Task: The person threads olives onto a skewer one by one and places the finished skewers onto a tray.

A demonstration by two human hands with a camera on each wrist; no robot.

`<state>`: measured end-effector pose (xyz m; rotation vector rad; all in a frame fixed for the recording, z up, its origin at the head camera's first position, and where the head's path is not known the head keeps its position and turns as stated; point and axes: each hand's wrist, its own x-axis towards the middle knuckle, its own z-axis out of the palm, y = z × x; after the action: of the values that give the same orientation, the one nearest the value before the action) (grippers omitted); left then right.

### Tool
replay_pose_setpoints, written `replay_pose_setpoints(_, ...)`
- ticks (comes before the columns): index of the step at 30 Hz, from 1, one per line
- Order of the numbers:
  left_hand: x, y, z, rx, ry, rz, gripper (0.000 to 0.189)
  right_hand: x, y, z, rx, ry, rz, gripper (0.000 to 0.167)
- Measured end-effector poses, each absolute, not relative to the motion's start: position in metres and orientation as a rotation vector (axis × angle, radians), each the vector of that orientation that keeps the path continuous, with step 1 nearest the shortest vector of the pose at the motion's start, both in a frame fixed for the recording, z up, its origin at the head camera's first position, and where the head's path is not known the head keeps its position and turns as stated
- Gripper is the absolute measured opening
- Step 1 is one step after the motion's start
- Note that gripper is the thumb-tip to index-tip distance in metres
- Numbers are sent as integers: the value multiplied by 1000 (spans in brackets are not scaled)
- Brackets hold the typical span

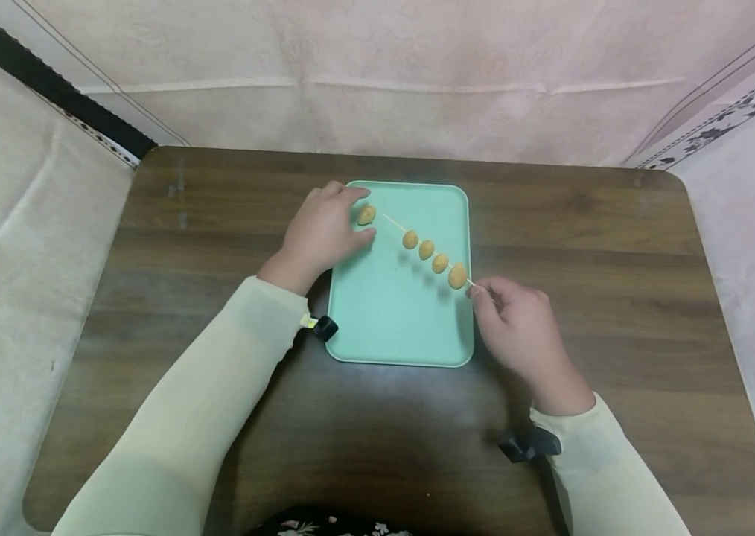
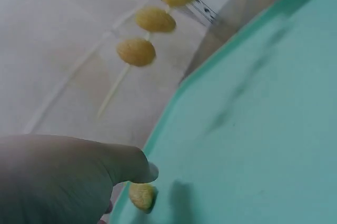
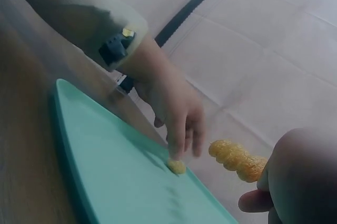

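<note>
My right hand (image 1: 521,327) pinches the lower end of a thin pale skewer (image 1: 393,222) between thumb and fingers. Several yellow-brown, rough-skinned balls (image 1: 441,263) are threaded along it. The skewer slants up and to the left above the mint-green tray (image 1: 397,327), its bare tip pointing toward my left hand (image 1: 325,232). That hand is over the tray's upper left corner, thumb and fingers spread apart around a loose ball (image 1: 367,215) of the same kind. In the left wrist view this ball (image 2: 141,196) lies on the tray by its rim, partly covered by a finger; whether they touch I cannot tell.
The tray lies on a dark wood-grain table (image 1: 619,313) with rounded corners. Pale cloth (image 1: 384,89) hangs behind the table and at both sides. A small black device (image 1: 325,328) is on the left wrist, another (image 1: 529,444) on the right.
</note>
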<state>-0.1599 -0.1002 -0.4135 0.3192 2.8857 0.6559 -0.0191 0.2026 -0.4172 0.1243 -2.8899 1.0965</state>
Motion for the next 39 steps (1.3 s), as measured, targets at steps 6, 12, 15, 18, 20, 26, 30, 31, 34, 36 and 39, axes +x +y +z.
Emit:
replay_pose_setpoints(6,-169,-99,-424,306,2862,494,58,-20,204,-421,128,-2899,1102,28)
replay_pose_setpoints(12,-167,-98,-429,330,2915,531,47,-21,206,-424,154,-2897,1098,28)
replay_pose_setpoints(15,-166,-98,-431,335,2931,588,42,-21,207,-425,149,-2909,1105,28)
replay_pose_setpoints(18,-164,-99,-434,311,2924,731,37,-21,206,-425,138,-2923,1122,29)
replay_pose_setpoints(20,-162,-100,-435,274,2893,912,33,-21,205,-425,135,-2929,1123,28)
replay_pose_setpoints(26,-152,-100,-435,131,2599,1547,26,-21,204,-423,143,-2927,1116,29)
replay_pose_setpoints(30,-145,-100,-438,17,2372,1816,37,-20,204,-421,159,-2933,1130,30)
replay_pose_setpoints(31,-143,-100,-439,-5,2315,1880,40,-19,203,-421,163,-2932,1132,30)
replay_pose_setpoints(34,-138,-101,-443,-48,2164,2049,50,-19,202,-421,178,-2925,1138,30)
replay_pose_setpoints(36,-136,-101,-444,-62,2059,2146,52,-18,202,-420,192,-2915,1136,29)
replay_pose_setpoints(39,-133,-101,-446,-36,1901,2280,50,-17,201,-418,204,-2910,1137,28)
